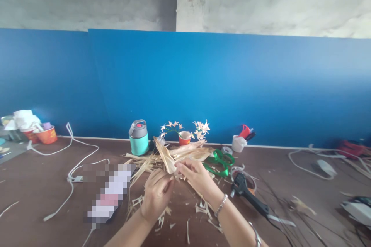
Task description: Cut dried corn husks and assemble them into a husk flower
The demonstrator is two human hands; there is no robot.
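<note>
My left hand and my right hand meet over the middle of the table. Between them a pale dried corn husk stands up, its broad end pointing away from me. The right thumb and fingers pinch the husk near its lower end. My left fingers are closed against that same end, and the fingertips are partly hidden. Beyond the hands lies a heap of dried husks. Small husk scraps are strewn below and around my wrists.
Behind the heap, pale flowers arch by a red paper cup. A turquoise flask stands left, above a pixelated phone-like slab. Right are green ribbon, a black glue gun and a white cup holding tools.
</note>
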